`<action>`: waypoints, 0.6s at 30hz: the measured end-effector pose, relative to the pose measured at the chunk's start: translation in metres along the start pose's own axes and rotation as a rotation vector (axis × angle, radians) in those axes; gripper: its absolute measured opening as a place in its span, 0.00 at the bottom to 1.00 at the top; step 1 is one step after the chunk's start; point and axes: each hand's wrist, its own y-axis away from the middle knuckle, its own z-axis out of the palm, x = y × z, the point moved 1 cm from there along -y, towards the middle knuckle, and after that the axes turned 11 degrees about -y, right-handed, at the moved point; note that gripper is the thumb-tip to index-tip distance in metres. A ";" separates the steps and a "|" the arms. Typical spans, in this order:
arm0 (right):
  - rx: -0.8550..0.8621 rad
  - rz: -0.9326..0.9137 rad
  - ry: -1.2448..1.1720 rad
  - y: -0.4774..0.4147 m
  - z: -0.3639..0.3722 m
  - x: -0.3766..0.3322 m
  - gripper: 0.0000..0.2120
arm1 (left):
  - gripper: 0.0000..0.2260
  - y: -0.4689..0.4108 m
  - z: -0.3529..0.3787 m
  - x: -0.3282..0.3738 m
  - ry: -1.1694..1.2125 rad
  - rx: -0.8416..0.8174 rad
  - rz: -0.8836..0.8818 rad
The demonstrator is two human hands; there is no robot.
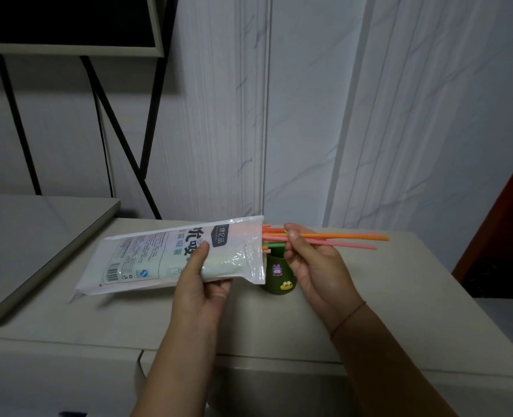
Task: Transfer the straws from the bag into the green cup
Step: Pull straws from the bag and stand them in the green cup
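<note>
My left hand [202, 275] grips the white plastic straw bag [159, 260] near its open end and holds it almost level above the counter. Several coloured straw ends [271, 236] stick out of the bag's mouth. My right hand [312, 260] pinches an orange straw [354, 236] and a pink straw [351, 244], which are drawn far out to the right. The green cup [279, 276], with cartoon stickers on it, stands on the counter just below the bag's mouth, between my hands. The cup's inside is hidden.
The pale counter [384, 296] runs to a front edge near me and a right edge by a dark red door. A flat grey raised panel [38, 236] lies at the left. Black frame legs [114, 130] and a white wall stand behind.
</note>
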 end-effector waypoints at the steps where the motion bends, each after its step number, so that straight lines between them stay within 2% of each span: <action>1: 0.008 -0.010 0.011 0.000 0.000 0.000 0.06 | 0.19 0.000 0.000 0.000 -0.001 0.006 0.000; 13: 0.179 -0.190 0.079 -0.011 -0.034 -0.050 0.04 | 0.14 -0.015 -0.018 0.024 -0.005 0.077 0.050; 18: 0.263 -0.279 0.296 -0.017 -0.049 -0.057 0.04 | 0.12 -0.017 -0.019 0.026 0.006 0.083 0.050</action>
